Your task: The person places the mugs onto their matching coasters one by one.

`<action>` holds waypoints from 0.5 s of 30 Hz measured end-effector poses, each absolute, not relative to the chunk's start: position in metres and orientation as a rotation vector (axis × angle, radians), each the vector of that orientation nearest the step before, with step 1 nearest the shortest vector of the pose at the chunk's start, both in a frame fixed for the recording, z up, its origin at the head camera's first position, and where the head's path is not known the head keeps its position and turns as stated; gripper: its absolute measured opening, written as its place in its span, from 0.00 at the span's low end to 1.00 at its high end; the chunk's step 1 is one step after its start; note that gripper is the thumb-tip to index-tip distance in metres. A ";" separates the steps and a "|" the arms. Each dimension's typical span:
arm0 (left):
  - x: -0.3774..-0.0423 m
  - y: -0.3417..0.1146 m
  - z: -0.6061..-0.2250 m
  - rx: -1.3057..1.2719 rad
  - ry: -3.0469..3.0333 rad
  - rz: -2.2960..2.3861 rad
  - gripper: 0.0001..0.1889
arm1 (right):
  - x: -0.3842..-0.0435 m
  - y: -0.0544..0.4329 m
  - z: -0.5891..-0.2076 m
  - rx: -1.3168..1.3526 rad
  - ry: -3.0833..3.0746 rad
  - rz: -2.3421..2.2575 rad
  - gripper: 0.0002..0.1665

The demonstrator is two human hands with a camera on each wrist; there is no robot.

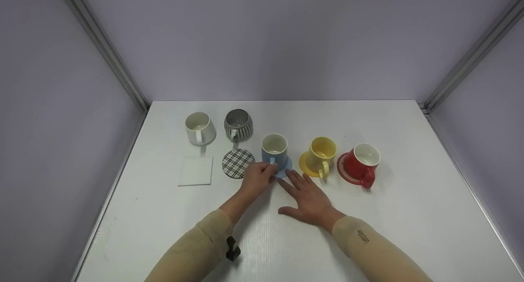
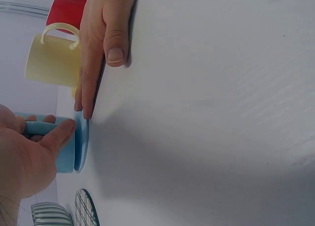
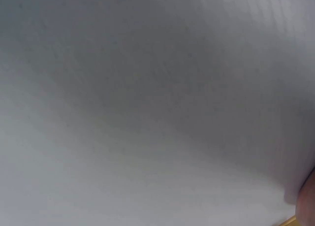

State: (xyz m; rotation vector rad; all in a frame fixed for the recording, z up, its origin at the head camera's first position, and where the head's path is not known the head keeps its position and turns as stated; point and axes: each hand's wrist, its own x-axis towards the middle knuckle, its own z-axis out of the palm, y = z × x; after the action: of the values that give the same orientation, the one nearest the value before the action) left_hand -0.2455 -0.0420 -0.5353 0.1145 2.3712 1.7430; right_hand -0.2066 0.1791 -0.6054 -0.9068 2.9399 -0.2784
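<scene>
A blue mug (image 1: 273, 152) stands over a round blue coaster (image 1: 288, 166), which shows at its right and front. My left hand (image 1: 258, 178) pinches the mug's handle (image 2: 40, 128) between thumb and fingers. In the left wrist view the mug's base lies close against the coaster. My right hand (image 1: 308, 200) lies flat on the table with fingers spread, its fingertips right at the coaster's front edge. The right wrist view catches only a bit of that hand (image 3: 307, 201) in the lower right corner.
To the right, a yellow mug (image 1: 316, 156) stands on a yellow coaster (image 1: 304, 167) and a red mug (image 1: 355, 165) on a red coaster (image 1: 343, 174). At left are a white mug (image 1: 201, 131), a grey striped mug (image 1: 241, 129), a white square coaster (image 1: 195, 171) and a plaid round coaster (image 1: 236, 163).
</scene>
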 end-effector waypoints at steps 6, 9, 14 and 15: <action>-0.245 -0.042 -0.537 0.117 2.389 1.731 0.20 | -0.206 0.179 -0.603 -0.893 2.929 -0.284 0.54; -0.244 -0.041 -0.537 0.131 2.391 1.749 0.20 | -0.206 0.179 -0.603 -0.896 2.934 -0.282 0.55; -0.243 -0.040 -0.538 0.143 2.395 1.764 0.20 | -0.206 0.178 -0.603 -0.895 2.934 -0.259 0.55; -0.243 -0.039 -0.538 0.139 2.399 1.756 0.20 | -0.206 0.178 -0.603 -0.889 2.930 -0.254 0.55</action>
State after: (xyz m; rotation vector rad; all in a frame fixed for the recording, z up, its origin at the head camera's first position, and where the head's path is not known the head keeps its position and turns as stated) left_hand -0.2433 -0.0394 -0.5380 0.1394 2.3993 1.7561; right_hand -0.2061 0.1784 -0.6026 -0.8888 2.9302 -0.2543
